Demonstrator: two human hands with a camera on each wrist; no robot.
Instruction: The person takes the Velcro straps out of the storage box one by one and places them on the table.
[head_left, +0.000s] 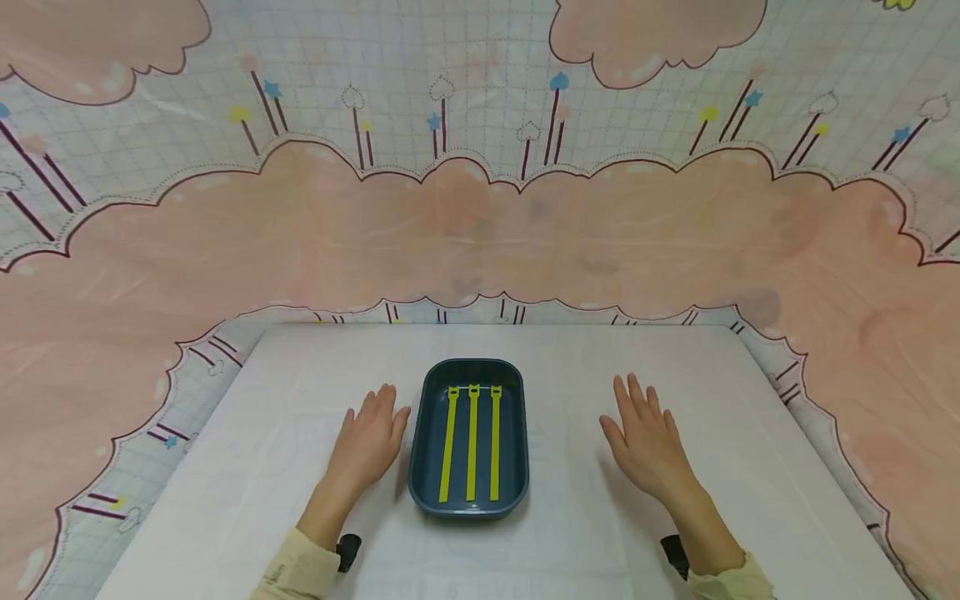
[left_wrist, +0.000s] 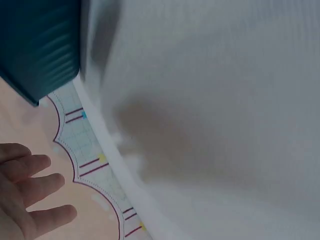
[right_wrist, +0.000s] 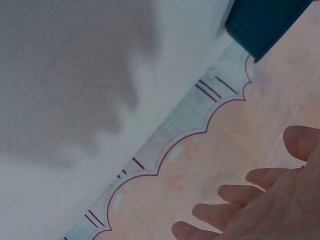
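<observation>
A dark blue rectangular tray (head_left: 468, 510) with rounded corners sits near the middle of the white table. Inside it lie three yellow straps with slotted heads, side by side lengthwise: a left one (head_left: 448, 446), a middle one (head_left: 472, 446) and a right one (head_left: 495, 446). Just left of the tray is my left hand (head_left: 369, 442), palm down, fingers extended, holding nothing. My right hand (head_left: 647, 442) hovers farther off to the tray's right, fingers spread, also holding nothing. Both wrist views show the tray's outer wall (left_wrist: 42, 50) and the fingers apart from it.
The white table (head_left: 570, 550) extends around the tray and both hands. Behind and beside it hangs a patterned cloth (head_left: 480, 242) with pink cloud shapes. A black band (head_left: 348, 552) is on the left wrist, another black piece (head_left: 675, 554) on the right.
</observation>
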